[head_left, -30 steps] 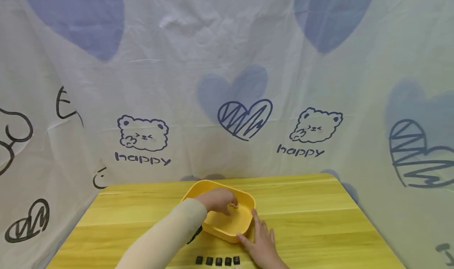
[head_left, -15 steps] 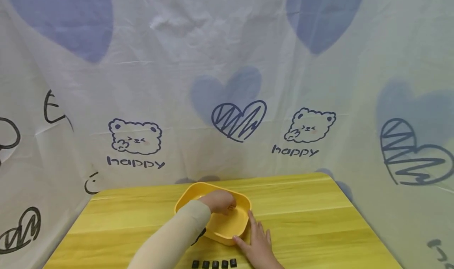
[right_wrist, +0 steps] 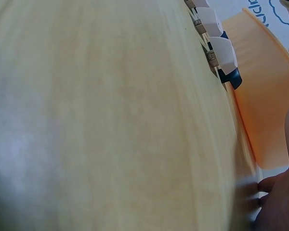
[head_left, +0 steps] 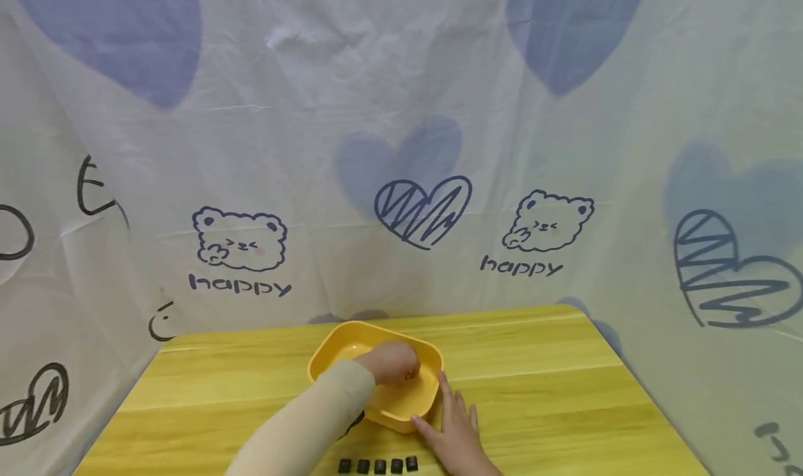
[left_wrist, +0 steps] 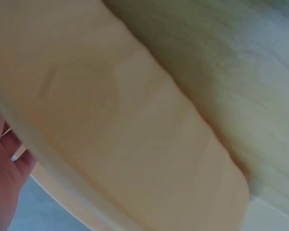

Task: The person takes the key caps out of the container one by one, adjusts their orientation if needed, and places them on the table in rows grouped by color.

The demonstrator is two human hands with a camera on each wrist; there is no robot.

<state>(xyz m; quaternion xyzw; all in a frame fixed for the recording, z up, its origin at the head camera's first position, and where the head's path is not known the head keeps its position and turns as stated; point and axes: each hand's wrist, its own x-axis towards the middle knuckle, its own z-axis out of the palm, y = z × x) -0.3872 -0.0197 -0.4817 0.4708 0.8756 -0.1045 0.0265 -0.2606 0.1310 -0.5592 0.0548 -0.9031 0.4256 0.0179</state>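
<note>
A yellow plastic bin [head_left: 351, 333] stands on the table. My left hand [head_left: 390, 362] is inside it, fingers curled, with a small brownish piece [head_left: 410, 374] showing at the fingertips; fingers hide most of that piece. Part of the left hand [left_wrist: 7, 178] appears in the left wrist view past the bin's wall [left_wrist: 115, 125]. My right hand [head_left: 458, 431] touches the bin's near right corner, fingers straight and spread, thumb against the near side. In the right wrist view, the edge of the right hand [right_wrist: 279, 192] lies beside the orange-looking bin wall [right_wrist: 267, 96].
A row of several small black keycap-like pieces [head_left: 380, 466] lies at the table's near edge. White-topped pieces [right_wrist: 224, 55] with brown and dark parts show in the right wrist view. A dark item [head_left: 353, 424] is partly hidden by the left sleeve [head_left: 307, 420]. Behind the yellow table [head_left: 552, 385] hangs a printed curtain.
The left hand has curled and shifted slightly nearer within the bin, the brownish piece moving along with its fingers. The right hand keeps its place on the corner. The head view has turned slightly.
</note>
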